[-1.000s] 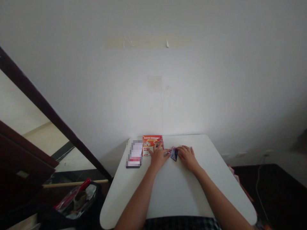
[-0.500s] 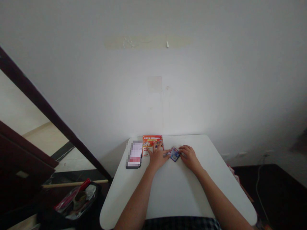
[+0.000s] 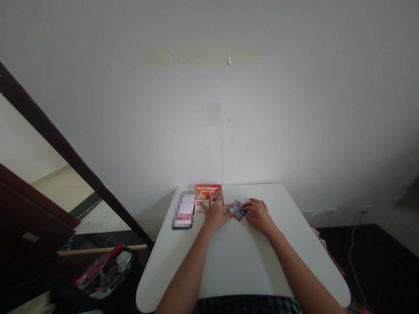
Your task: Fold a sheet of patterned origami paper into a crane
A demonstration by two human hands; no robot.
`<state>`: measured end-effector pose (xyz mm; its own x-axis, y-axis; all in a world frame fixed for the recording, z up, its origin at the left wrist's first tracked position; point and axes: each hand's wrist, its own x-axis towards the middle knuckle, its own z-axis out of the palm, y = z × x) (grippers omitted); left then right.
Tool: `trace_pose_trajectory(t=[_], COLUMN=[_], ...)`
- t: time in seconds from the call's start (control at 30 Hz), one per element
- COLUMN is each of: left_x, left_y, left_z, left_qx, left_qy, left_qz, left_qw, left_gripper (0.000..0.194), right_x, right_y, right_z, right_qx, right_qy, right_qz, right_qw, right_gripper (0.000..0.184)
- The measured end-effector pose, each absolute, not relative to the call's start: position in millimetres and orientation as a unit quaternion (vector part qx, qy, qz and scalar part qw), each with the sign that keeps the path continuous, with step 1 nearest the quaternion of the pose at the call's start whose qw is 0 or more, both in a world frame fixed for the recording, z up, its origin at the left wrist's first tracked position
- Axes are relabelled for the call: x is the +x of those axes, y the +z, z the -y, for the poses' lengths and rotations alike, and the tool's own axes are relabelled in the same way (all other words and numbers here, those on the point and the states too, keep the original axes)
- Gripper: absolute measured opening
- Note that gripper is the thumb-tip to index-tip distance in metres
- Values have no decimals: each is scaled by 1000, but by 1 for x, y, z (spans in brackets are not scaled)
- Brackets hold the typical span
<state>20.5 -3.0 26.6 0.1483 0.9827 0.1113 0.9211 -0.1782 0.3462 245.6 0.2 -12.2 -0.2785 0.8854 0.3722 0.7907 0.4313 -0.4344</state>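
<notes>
A small diamond-shaped piece of printed paper [image 3: 239, 212], blue with red and white and a QR code, lies on the white table between my hands. It looks folded, though the folds are too small to make out. My left hand [image 3: 215, 216] has its thumb and index finger at the paper's left corner. Its other fingers spread over the lower right of a red printed booklet or card [image 3: 208, 190]. At the paper's right corner, the fingertips of my right hand [image 3: 259, 214] are bent and pressed on it.
A phone [image 3: 184, 211], its screen partly pixelated, lies left of the red booklet. The white table [image 3: 242, 266] meets the wall [image 3: 294, 109] at its far edge. On the floor at left stands an open bag [image 3: 104, 272] of mixed items. A cable [image 3: 352, 253] hangs at right.
My right fingers have shifted slightly left onto the paper's right side. The paper's left part shows more pale surface. My left hand has hardly moved.
</notes>
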Motion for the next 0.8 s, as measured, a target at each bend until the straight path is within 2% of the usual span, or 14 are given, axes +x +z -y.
trace_pose_trajectory(t=[0.5,0.8], left_x=[27,27], left_y=[25,21], left_z=[2,0], left_qx=[738,729], left_qy=[160,190], left_qz=[-650,-650], left_qw=[92,95], left_gripper=[39,32], right_x=[246,241], right_y=[-11,-11], right_z=[0,2], right_qx=[-529,-527], right_qy=[89,75], right_qz=[793,792], right_qw=[289,299], right_gripper=[21,27])
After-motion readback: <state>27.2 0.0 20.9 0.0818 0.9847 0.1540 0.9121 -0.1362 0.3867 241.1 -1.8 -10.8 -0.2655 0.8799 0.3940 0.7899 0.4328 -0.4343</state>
